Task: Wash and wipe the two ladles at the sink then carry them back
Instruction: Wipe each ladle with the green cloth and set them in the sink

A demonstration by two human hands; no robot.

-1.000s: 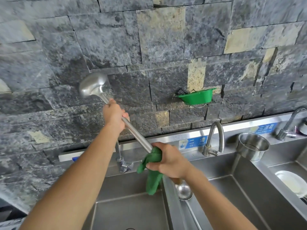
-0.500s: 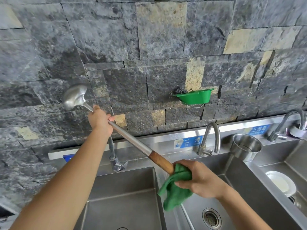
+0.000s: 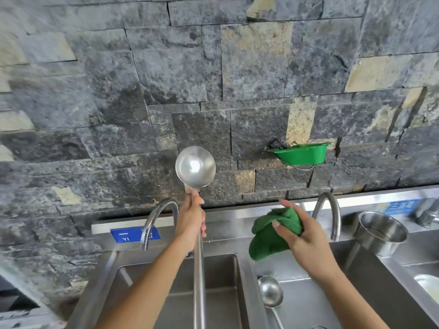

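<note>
My left hand (image 3: 192,222) grips the metal shaft of a long steel ladle (image 3: 195,166) and holds it upright over the left basin, its bowl facing me in front of the stone wall. Off to the right, my right hand (image 3: 299,236) is closed on a bunched green cloth (image 3: 270,233), clear of that ladle. A second, smaller steel ladle (image 3: 270,292) lies in the middle basin with its bowl against the divider (image 3: 247,276).
Two curved taps (image 3: 155,222) (image 3: 329,211) rise behind the basins. A steel pot (image 3: 380,230) stands on the ledge at right, and a white plate (image 3: 428,287) lies in the right basin. On the wall hangs a green basket (image 3: 300,153) with a scouring pad.
The ladle has swung from a leftward slant to upright with its bowl facing me. My right hand with the cloth has slid off the handle and come away to the right.
</note>
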